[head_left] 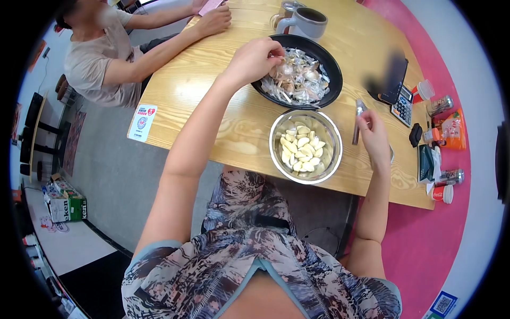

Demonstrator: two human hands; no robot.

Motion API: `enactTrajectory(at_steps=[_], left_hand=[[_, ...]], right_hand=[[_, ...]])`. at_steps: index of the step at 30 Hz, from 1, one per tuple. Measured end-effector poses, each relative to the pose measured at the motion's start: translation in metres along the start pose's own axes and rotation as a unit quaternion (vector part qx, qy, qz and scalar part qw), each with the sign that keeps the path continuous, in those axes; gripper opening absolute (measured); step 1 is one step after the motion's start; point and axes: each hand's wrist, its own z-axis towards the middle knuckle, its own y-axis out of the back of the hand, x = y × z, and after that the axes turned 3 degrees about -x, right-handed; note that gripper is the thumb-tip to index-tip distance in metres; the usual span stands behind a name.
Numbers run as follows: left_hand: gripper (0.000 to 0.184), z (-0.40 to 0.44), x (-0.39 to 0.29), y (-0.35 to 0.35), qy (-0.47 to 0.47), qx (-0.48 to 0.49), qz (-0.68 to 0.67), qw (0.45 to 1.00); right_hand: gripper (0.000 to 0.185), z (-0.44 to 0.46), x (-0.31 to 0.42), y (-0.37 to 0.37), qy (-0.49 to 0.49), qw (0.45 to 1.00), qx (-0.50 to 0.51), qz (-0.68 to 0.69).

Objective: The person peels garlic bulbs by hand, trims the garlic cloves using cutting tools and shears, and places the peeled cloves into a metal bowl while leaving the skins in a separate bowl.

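Observation:
My left hand [258, 59] is closed over the left part of a black bowl [336, 80]. Its fingers are pressed together at the garlic skins [305, 80] in the bowl, and what they hold is too small to make out. Below the black bowl, a steel bowl [333, 138] holds several peeled garlic cloves [303, 150]. To the right of it, my right hand [373, 135] has its fingers curled round a knife [356, 127], whose blade points down toward the table.
Another person [114, 64] sits at the left of the wooden table [191, 90]. A grey mug [308, 24] and a glass jar stand behind the black bowl. Along the right edge are a phone on a stand, a calculator [402, 109], cups, jars and an orange packet [453, 130].

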Motion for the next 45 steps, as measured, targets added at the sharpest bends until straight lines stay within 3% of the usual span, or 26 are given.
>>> enactTrajectory(at_steps=[1, 2, 4, 6, 9, 13, 16, 19, 24, 26, 29, 33, 35, 36, 38, 39, 40, 44, 45], left_hand=[[0.013, 0.000, -0.002, 0.001, 0.022, 0.006, -0.069, 0.997], [0.013, -0.001, -0.004, 0.000, 0.019, 0.005, -0.069, 0.997], [0.010, -0.002, -0.005, -0.005, 0.053, -0.003, -0.224, 0.973], [0.011, 0.000, -0.003, -0.011, 0.036, -0.008, -0.263, 0.964], [0.019, -0.004, -0.006, -0.013, 0.083, -0.005, -0.345, 0.935], [0.023, -0.007, -0.004, -0.011, 0.084, -0.024, -0.370, 0.925], [0.024, -0.009, 0.000, -0.007, 0.073, -0.047, -0.389, 0.917], [0.022, -0.014, -0.006, -0.001, 0.042, -0.029, -0.215, 0.975], [0.019, -0.013, -0.011, -0.007, -0.016, -0.039, -0.077, 0.996], [0.018, -0.010, -0.009, -0.004, -0.033, -0.068, 0.175, 0.982], [0.019, -0.005, -0.011, -0.006, 0.008, 0.014, 0.272, 0.962], [0.018, 0.000, -0.012, -0.011, 0.024, 0.057, 0.295, 0.953], [0.018, 0.000, -0.005, -0.014, 0.020, 0.032, 0.267, 0.963], [0.018, -0.001, -0.008, -0.013, 0.018, 0.033, 0.267, 0.963], [0.017, -0.007, -0.015, -0.009, -0.004, -0.051, 0.137, 0.989], [0.017, -0.009, -0.020, -0.007, -0.005, -0.050, 0.139, 0.989], [0.016, -0.010, -0.025, -0.004, 0.026, -0.049, 0.045, 0.997], [0.015, -0.013, -0.031, -0.007, 0.093, -0.042, -0.203, 0.974], [0.015, -0.013, -0.029, -0.010, 0.091, -0.041, -0.203, 0.974]], right_hand=[[0.019, 0.008, -0.008, -0.001, 0.066, 0.997, -0.023, -0.009], [0.019, 0.012, -0.013, 0.001, 0.067, 0.997, -0.026, -0.010], [0.020, 0.015, 0.032, 0.007, -0.071, 0.971, -0.009, 0.227], [0.021, 0.019, 0.057, 0.006, -0.073, 0.956, 0.014, 0.285], [0.022, 0.035, 0.068, -0.004, -0.023, 0.854, 0.068, 0.515], [0.030, 0.045, 0.084, -0.022, -0.008, 0.856, 0.088, 0.509], [0.026, 0.046, 0.096, -0.027, 0.021, 0.877, 0.094, 0.470], [0.024, 0.048, 0.098, -0.030, 0.048, 0.911, 0.071, 0.403], [0.024, 0.050, 0.093, -0.032, 0.036, 0.911, 0.065, 0.406], [0.024, 0.048, 0.091, -0.032, 0.036, 0.911, 0.064, 0.406], [0.024, 0.044, 0.091, -0.030, 0.032, 0.909, 0.064, 0.410], [0.025, 0.040, 0.093, -0.028, 0.031, 0.912, 0.055, 0.405], [0.025, 0.038, 0.095, -0.027, 0.029, 0.914, 0.046, 0.401], [0.024, 0.039, 0.095, -0.026, 0.074, 0.924, 0.036, 0.373], [0.023, 0.040, 0.097, -0.028, 0.119, 0.931, 0.025, 0.345], [0.022, 0.041, 0.099, -0.029, 0.122, 0.948, 0.009, 0.294], [0.021, 0.043, 0.101, -0.031, 0.125, 0.962, -0.008, 0.242], [0.023, 0.050, 0.106, -0.046, 0.101, 0.922, 0.026, 0.374], [0.023, 0.051, 0.108, -0.049, 0.092, 0.906, 0.030, 0.412]])
